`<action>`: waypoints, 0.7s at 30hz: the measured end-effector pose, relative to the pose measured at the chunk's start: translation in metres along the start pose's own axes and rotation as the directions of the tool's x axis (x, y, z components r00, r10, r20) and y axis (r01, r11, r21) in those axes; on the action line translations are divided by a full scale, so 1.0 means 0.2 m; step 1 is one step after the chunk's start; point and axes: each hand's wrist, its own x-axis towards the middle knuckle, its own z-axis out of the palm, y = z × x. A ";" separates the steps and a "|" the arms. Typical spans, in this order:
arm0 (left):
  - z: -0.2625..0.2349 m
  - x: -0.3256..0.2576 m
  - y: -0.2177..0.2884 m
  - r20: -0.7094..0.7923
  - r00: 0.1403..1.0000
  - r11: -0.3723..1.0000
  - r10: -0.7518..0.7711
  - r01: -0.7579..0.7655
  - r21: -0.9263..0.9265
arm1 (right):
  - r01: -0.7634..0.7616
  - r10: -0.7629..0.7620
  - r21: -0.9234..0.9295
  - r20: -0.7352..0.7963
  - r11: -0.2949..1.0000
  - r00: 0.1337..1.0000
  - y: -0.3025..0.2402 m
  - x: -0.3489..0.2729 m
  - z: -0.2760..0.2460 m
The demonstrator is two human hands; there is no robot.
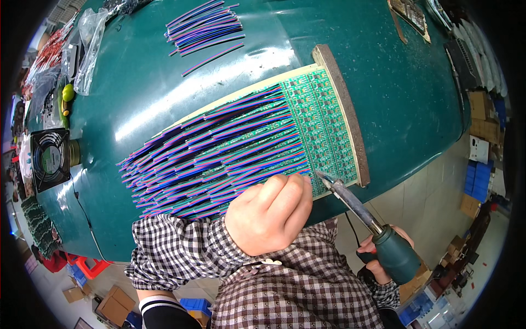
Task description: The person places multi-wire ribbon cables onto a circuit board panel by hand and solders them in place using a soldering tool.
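Head view, looking down at a dark green worktable (372, 82). Centre: a panel of small green circuit boards (323, 120) laid on a pale backing board with a brown raised strip (342, 107) along its far edge. Rows of red, blue and purple ribbon-wire pieces (219, 153) fanned leftward from the panel, overlapping one another and covering most of its left part.

Left hand (271, 214) — curled into a loose fist at the near edge of the panel, fingers (285, 189) folded over the ends of the nearest wire pieces, touching them; whether any single wire is pinched between the fingertips cannot be told. Checked sleeve (181, 249) running back toward the lower edge.

Right hand (383, 257) — closed around the dark green handle of a soldering iron (361, 211), fingers wrapped from below. Metal shaft angled up and to the left, tip (319, 175) just beside the left knuckles, at the near right corner of the panel.

Far side of the table: a loose bundle of spare ribbon-wire pieces (205, 27), well apart from the panel. Left edge: a black square fan (50, 159), clear plastic bags (87, 46). Below, right: tiled floor, cardboard boxes (482, 115) and blue bins (478, 181).
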 end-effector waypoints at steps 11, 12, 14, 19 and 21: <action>0.00 0.00 0.00 -0.002 1.000 1.000 0.014 -0.014 0.012 | -0.020 0.020 -0.024 0.027 1.000 0.999 0.00 -0.01 -0.01; 0.00 0.00 0.00 -0.002 1.000 1.000 0.014 -0.014 0.012 | -0.030 0.030 -0.012 0.012 0.999 0.999 0.01 -0.01 0.00; 0.00 0.00 0.00 -0.005 1.000 1.000 0.002 -0.002 -0.004 | -0.041 0.041 0.000 -0.004 0.999 0.999 0.01 -0.01 0.00; 0.00 0.00 0.00 -0.013 1.000 1.000 0.010 -0.010 0.004 | -0.045 0.045 -0.037 0.018 0.998 0.999 -0.01 0.00 0.01; 0.00 -0.01 0.00 -0.012 1.000 1.000 0.007 -0.007 0.003 | -0.045 0.046 -0.021 0.012 0.999 0.999 0.00 -0.01 0.01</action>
